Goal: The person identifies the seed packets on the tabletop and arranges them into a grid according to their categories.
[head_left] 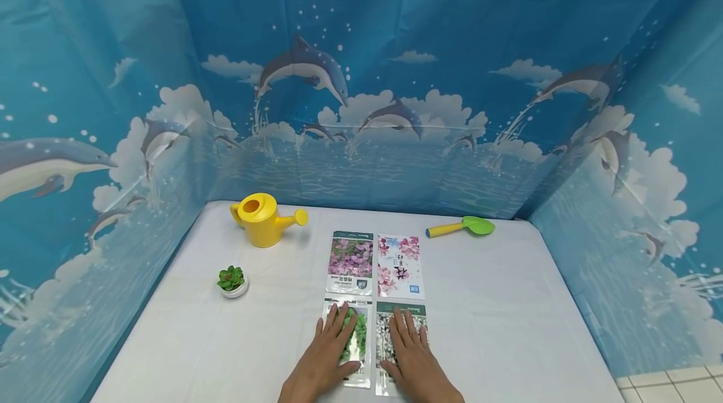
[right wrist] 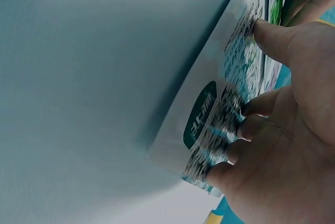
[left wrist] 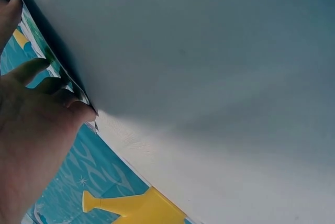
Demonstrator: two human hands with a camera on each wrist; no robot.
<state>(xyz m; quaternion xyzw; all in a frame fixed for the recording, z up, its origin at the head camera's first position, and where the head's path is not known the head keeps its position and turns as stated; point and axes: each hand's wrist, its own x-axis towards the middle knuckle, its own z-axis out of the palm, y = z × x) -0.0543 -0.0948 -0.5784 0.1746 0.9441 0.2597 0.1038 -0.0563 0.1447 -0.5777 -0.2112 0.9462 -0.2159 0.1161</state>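
Four flat seed packets lie in two rows on the white table, in the head view. My left hand rests with spread, straight fingers on the near left packet, a green-leaf seed packet. On the near right one, a white-flower seed packet, my right hand lies in the same way. Behind them are a purple-flower seed packet and a white packet with pink blossoms, neither touched. The right wrist view shows my right fingertips on the white-flower packet's printed face.
A yellow watering can stands at the back left, with a small potted succulent nearer. At the back right lies a toy trowel with a green blade. Blue dolphin-print curtains border the table at the back and sides.
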